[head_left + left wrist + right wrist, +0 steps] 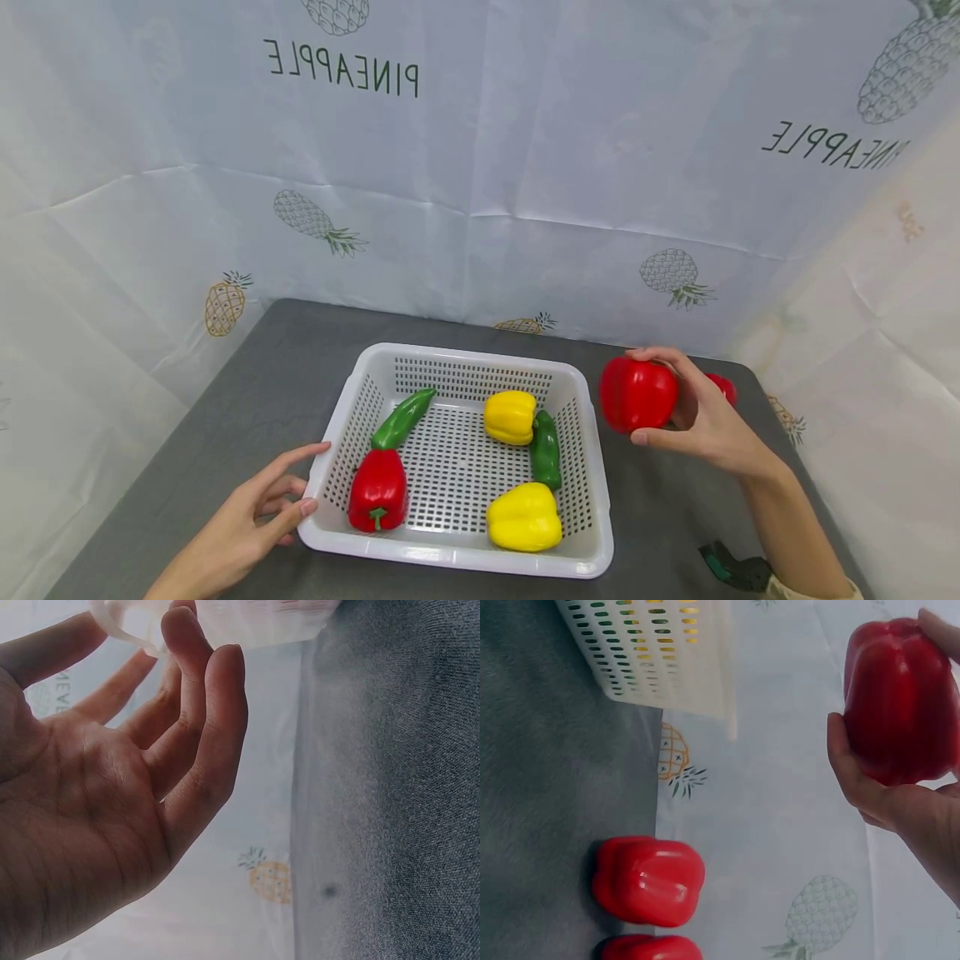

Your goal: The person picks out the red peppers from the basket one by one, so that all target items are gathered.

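Note:
My right hand grips a red bell pepper between thumb and fingers, raised to the right of a white perforated basket. The right wrist view shows this pepper well above the tabletop. At the basket's left rim, my left hand touches with its index finger and thumb, the other fingers loosely bent. Inside the basket lie a red bell pepper, a long green pepper, another green pepper and two yellow bell peppers, one at the back, one in front.
Two more red bell peppers, one nearer and one partly cut off, sit on the dark table right of the basket. A pineapple-print cloth hangs behind and beside the table. A dark strap shows by my right wrist.

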Tool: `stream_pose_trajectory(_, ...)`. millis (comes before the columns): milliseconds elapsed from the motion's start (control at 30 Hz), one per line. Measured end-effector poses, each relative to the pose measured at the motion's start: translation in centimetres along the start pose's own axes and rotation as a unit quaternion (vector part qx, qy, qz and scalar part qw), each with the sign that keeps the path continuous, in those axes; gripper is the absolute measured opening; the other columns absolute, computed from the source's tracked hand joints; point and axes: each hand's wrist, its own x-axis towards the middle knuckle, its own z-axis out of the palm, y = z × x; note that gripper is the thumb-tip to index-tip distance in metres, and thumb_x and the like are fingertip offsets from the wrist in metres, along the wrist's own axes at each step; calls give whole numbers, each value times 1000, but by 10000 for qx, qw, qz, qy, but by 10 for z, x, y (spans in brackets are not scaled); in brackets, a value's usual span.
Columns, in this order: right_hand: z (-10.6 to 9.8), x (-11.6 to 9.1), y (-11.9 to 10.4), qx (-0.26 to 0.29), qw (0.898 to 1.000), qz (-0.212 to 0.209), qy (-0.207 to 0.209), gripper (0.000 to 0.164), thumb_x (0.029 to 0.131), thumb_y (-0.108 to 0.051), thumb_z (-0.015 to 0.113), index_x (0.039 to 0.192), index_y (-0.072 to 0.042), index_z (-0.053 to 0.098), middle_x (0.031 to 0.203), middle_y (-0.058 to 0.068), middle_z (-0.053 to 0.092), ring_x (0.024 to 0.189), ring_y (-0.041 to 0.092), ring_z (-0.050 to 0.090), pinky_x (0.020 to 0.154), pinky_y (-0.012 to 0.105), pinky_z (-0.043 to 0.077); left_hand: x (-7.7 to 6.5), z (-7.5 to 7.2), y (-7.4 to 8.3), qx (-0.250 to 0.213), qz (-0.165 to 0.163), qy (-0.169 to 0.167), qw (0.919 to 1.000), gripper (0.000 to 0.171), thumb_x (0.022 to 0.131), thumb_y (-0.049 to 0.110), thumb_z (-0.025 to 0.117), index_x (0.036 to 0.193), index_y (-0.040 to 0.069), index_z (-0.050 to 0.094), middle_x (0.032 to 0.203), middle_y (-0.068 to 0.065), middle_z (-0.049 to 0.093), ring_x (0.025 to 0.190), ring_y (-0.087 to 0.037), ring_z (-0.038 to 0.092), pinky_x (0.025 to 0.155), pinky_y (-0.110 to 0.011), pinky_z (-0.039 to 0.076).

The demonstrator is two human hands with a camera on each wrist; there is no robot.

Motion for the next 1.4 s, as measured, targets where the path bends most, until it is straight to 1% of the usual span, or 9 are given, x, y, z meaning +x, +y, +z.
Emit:
stream_pose_trajectory(200, -4, -11, 5, -200, 9996, 199, 10, 92, 77, 10, 85, 158, -4, 42, 151, 0, 53, 123, 14, 66, 84, 34, 68, 1, 0, 0, -59, -104, -15, 9999, 77, 104, 28, 72, 169, 17, 32, 109, -11, 69, 89, -14, 70, 73, -32, 63)
stream_pose_trajectory(367, -8, -22, 13, -346, 9984, 439, 11, 92, 80, 10, 84, 160, -6, 41, 153, 2, 51, 122, 13, 67, 85, 33, 67, 0, -1, -3, -43, 109, -53, 9999, 76, 105, 27, 71, 169, 15, 32, 107, -11, 70, 87, -11, 70, 72, -32, 62)
stream_pose_trajectory(567, -9, -35, 27, -529, 9956, 772, -60, 93, 81, 1, 88, 161, -8, 40, 151, -7, 48, 122, 7, 65, 85, 33, 67, 0, 0, -4, -93, 333, -117, 9993, 76, 105, 24, 71, 169, 12, 31, 106, -13, 70, 87, -10, 69, 71, -32, 62)
stream_pose_trajectory(800, -5, -45, 41, -583, 9909, 1207, -122, 90, 83, -9, 89, 159, -14, 42, 146, -11, 49, 123, 1, 60, 86, 32, 67, -1, -1, -5, -106, 237, -134, 9996, 77, 105, 25, 72, 169, 13, 31, 108, -13, 70, 87, -11, 70, 71, -32, 62)
stream_pose_trajectory(933, -5, -48, 50, -619, 9891, 1321, -183, 88, 82, -15, 91, 157, -17, 45, 145, -1, 52, 125, 6, 59, 86, 33, 66, -1, 0, -5, -100, 243, -131, 9996, 76, 105, 25, 71, 169, 14, 31, 109, -13, 71, 88, -11, 70, 71, -32, 62)
stream_pose_trajectory(1167, -10, -53, 88, -537, 9931, 915, -502, 88, 82, -15, 91, 157, -20, 47, 146, 8, 56, 126, 21, 59, 84, 35, 67, -2, 0, -4, -62, 332, -120, 9994, 75, 106, 25, 71, 169, 15, 31, 109, -14, 71, 87, -10, 70, 71, -33, 62)
stream_pose_trajectory(1267, -6, -52, 89, -595, 9907, 1117, -505, 85, 83, -18, 91, 156, -20, 48, 146, 10, 57, 127, 27, 60, 86, 31, 66, -2, 0, -4, -62, 333, -132, 9993, 75, 105, 25, 71, 169, 14, 31, 109, -14, 71, 87, -10, 70, 71, -32, 62)
stream_pose_trajectory(1300, -2, -52, 81, -730, 9867, 1385, -431, 83, 82, -24, 93, 153, -21, 50, 144, 11, 58, 127, 29, 60, 88, 31, 65, -2, -1, -4, -61, 329, -132, 9994, 76, 105, 25, 71, 169, 14, 31, 109, -14, 71, 86, -10, 70, 71, -32, 62)
stream_pose_trajectory(1400, 3, -50, 76, -812, 9829, 1598, -415, 83, 81, -24, 93, 152, -18, 50, 144, 13, 58, 128, 32, 60, 90, 28, 64, -2, -1, -4, -64, 319, -136, 9994, 76, 105, 25, 71, 169, 14, 31, 109, -14, 71, 87, -10, 70, 71, -32, 62)
